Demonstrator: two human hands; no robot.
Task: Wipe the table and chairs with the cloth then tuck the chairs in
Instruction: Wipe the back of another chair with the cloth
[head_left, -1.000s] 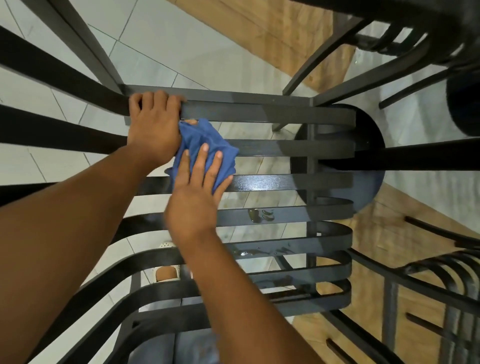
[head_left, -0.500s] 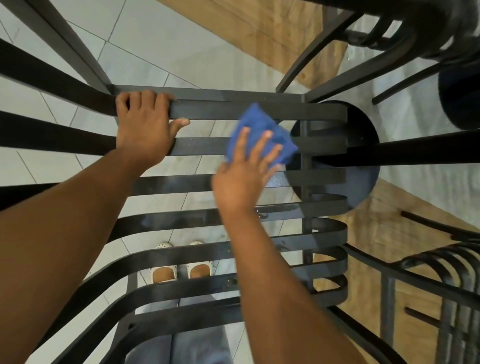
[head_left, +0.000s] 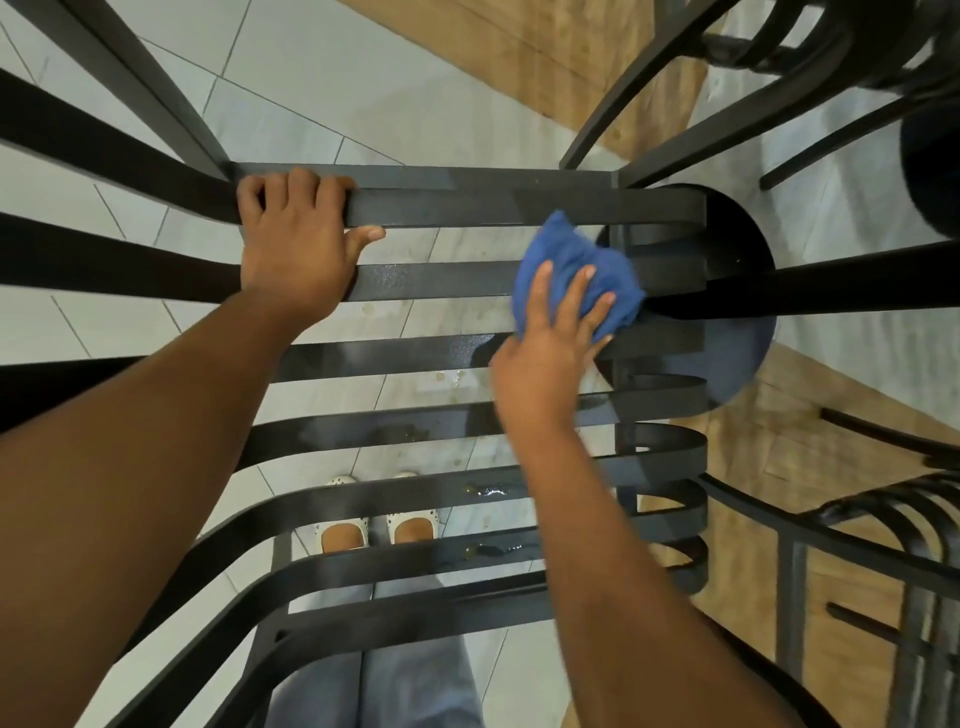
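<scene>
I look straight down on a black slatted metal chair seat (head_left: 441, 358). My left hand (head_left: 296, 249) grips the far slat at the seat's left, fingers curled over its edge. My right hand (head_left: 550, 343) presses a bunched blue cloth (head_left: 566, 265) flat onto the slats near the seat's right side, fingers spread on top of it. Wet streaks and drops show on the nearer slats. A round black table base (head_left: 737, 364) lies on the floor beneath the seat's right edge.
Another black chair (head_left: 883, 561) stands at the right, and more chair legs and rails (head_left: 779, 78) cross the top right. Below are grey floor tiles (head_left: 311, 78), a wooden strip, and my feet in white shoes (head_left: 379, 525).
My right hand slid the blue cloth from beside my left hand across the slats to the seat's right side. My left hand kept its grip on the far slat.
</scene>
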